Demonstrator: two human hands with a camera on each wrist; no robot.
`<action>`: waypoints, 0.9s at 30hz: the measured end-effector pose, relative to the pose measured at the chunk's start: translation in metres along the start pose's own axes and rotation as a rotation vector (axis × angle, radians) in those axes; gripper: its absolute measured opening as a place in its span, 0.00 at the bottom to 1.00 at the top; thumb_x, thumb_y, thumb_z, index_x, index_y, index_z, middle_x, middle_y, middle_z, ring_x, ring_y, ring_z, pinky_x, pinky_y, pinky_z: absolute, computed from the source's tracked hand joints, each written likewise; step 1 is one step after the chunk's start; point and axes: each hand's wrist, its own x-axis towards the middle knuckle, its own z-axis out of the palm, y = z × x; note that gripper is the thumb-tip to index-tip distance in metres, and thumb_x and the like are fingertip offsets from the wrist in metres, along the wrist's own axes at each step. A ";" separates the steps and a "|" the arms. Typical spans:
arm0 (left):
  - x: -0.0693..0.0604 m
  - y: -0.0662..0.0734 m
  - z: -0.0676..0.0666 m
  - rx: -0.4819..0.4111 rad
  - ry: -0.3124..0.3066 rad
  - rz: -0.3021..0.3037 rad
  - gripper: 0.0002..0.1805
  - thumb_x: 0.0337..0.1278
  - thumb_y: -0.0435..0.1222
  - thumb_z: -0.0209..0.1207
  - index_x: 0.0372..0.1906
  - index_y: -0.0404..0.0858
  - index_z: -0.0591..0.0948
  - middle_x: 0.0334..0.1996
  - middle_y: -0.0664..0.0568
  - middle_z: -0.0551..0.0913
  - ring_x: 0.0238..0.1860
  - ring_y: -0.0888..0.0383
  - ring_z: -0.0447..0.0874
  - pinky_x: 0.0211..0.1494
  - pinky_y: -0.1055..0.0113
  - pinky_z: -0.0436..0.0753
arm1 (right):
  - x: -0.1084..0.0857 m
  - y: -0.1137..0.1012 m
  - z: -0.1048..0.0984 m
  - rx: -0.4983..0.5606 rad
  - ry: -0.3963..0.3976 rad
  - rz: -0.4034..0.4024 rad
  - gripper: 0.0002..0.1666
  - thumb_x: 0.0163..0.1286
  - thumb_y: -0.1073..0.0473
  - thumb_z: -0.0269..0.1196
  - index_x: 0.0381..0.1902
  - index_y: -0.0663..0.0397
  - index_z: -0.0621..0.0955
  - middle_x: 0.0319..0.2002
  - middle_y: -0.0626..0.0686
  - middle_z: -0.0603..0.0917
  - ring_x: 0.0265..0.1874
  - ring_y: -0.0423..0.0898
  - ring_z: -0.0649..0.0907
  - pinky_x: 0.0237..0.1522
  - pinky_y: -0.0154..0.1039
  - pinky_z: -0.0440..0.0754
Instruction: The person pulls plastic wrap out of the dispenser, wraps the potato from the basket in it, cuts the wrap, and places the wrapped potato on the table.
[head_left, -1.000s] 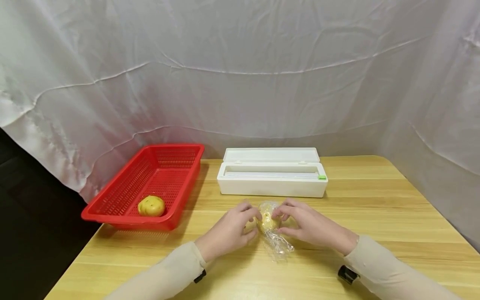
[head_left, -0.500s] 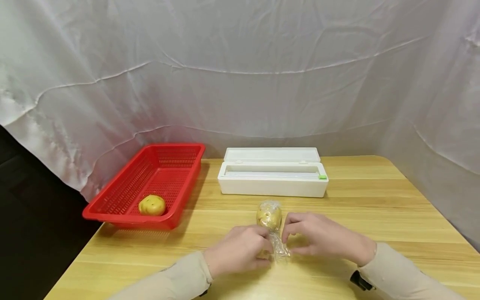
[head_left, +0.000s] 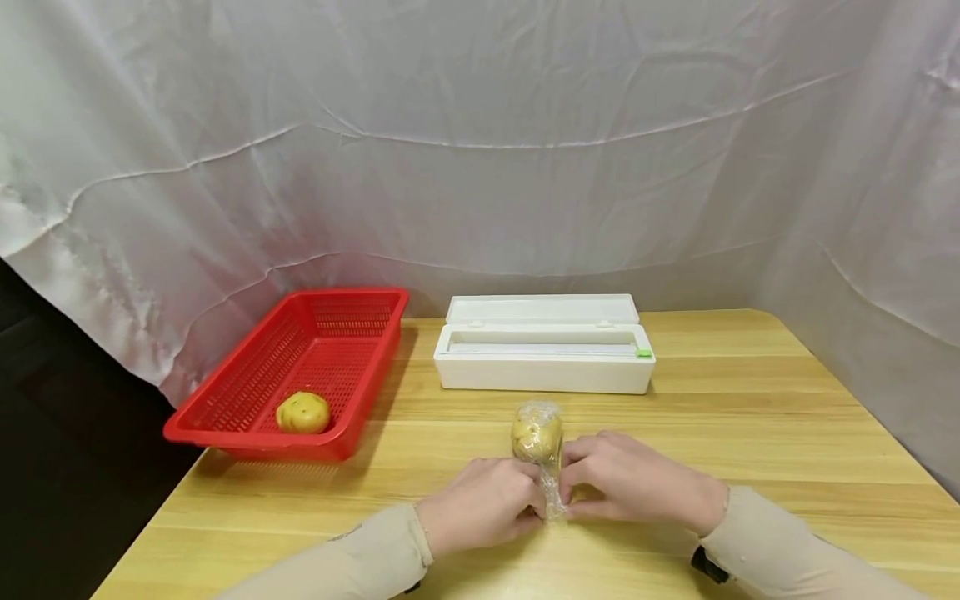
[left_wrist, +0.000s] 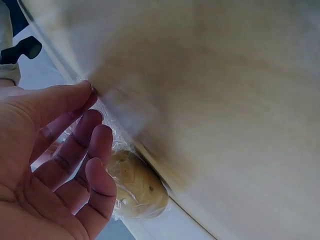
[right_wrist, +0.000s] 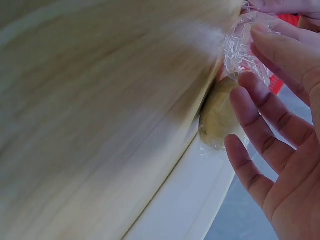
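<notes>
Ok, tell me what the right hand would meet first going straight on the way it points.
The right hand touches the plastic film, so that would come first; beyond it, the left hand probably lies next in line, though depth is hard to judge.

Left forearm and right forearm extend forward and converge. Left hand: thumb and index tips together, other fingers bent. Right hand: thumb and index tips close together, other fingers slightly bent. Hands near each other.
</notes>
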 end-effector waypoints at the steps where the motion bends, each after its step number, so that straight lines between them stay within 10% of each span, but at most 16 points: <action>1: 0.000 0.000 0.000 -0.005 0.000 -0.004 0.06 0.59 0.41 0.77 0.32 0.59 0.93 0.39 0.69 0.89 0.36 0.75 0.84 0.37 0.81 0.82 | 0.000 0.000 0.000 0.003 -0.001 0.001 0.08 0.65 0.48 0.78 0.32 0.33 0.86 0.42 0.35 0.87 0.39 0.29 0.83 0.43 0.34 0.84; 16: -0.004 -0.002 0.001 -0.112 -0.040 -0.100 0.10 0.58 0.40 0.78 0.29 0.57 0.87 0.32 0.71 0.84 0.30 0.79 0.71 0.34 0.85 0.74 | -0.002 0.003 -0.001 0.125 -0.027 0.139 0.03 0.68 0.50 0.75 0.36 0.34 0.89 0.43 0.35 0.86 0.43 0.30 0.84 0.51 0.35 0.88; 27: -0.004 -0.009 -0.004 -0.230 -0.041 -0.161 0.07 0.62 0.36 0.73 0.33 0.51 0.87 0.35 0.65 0.83 0.32 0.74 0.73 0.36 0.85 0.74 | 0.002 0.000 0.001 -0.111 0.168 -0.055 0.21 0.54 0.42 0.83 0.41 0.35 0.85 0.46 0.38 0.86 0.42 0.33 0.84 0.43 0.33 0.81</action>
